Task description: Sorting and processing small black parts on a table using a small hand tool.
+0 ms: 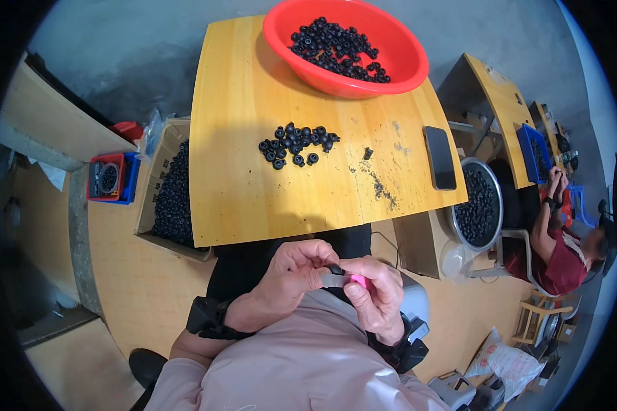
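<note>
Close to my chest, just below the table's front edge, my left hand point(291, 270) pinches a small black rubber-like part point(334, 269). My right hand point(377, 291) grips a small pink-handled tool point(360, 280) with a flat grey blade point(334, 281). That blade reaches across to my left thumb and lies against or right beside the black part. A loose pile of similar round black parts point(296, 139) sits on the wooden table point(253, 205), and dark scraps point(384, 190) are scattered to its right. At the table's far edge stands a red basin point(411, 61) holding many more.
A phone point(439, 157) lies near the table's right edge. Left of the table is a cardboard box point(151, 205) of black parts; to the right stands a metal bowl point(498, 205) of them. Another person point(562, 253) sits at a table farther right, beside a blue tray point(526, 147).
</note>
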Demonstrator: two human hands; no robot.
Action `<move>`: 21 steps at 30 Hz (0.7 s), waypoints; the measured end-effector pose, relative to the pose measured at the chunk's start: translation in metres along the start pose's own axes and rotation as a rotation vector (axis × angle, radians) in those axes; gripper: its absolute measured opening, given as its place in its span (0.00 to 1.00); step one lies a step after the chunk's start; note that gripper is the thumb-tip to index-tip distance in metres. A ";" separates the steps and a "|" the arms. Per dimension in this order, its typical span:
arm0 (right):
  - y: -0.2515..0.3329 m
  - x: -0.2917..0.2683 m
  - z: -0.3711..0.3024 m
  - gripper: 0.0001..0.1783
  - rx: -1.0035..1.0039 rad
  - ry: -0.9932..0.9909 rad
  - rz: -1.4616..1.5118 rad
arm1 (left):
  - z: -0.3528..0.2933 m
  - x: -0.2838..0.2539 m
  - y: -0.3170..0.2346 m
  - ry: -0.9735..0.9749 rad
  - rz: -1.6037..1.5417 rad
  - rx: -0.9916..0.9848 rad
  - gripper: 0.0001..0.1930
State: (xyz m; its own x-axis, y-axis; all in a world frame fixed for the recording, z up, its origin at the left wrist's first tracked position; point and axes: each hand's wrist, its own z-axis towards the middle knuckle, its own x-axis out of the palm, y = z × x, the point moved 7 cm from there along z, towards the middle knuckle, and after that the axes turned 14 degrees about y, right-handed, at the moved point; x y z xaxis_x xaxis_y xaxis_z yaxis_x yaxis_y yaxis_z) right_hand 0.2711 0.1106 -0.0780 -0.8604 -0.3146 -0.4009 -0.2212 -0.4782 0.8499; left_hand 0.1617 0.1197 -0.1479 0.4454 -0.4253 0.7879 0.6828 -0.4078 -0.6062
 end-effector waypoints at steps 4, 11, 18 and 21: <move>-0.006 0.002 -0.003 0.12 0.066 0.061 -0.019 | 0.001 0.000 0.002 -0.009 0.016 -0.028 0.14; -0.009 0.003 0.000 0.11 0.115 0.089 0.065 | 0.002 -0.002 0.003 -0.008 0.060 -0.052 0.10; -0.095 -0.013 -0.018 0.09 0.568 -0.122 0.115 | -0.003 0.031 -0.005 0.216 0.161 -0.149 0.08; -0.083 -0.019 -0.016 0.10 0.490 -0.200 0.265 | -0.006 0.003 -0.007 0.020 0.122 -0.098 0.13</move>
State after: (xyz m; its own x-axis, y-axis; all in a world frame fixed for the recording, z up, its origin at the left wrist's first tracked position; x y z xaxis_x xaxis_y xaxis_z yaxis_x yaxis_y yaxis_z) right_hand 0.3130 0.1433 -0.1465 -0.9746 -0.1880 -0.1214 -0.1321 0.0454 0.9902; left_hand 0.1551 0.1165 -0.1414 0.5095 -0.4925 0.7056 0.5640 -0.4282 -0.7061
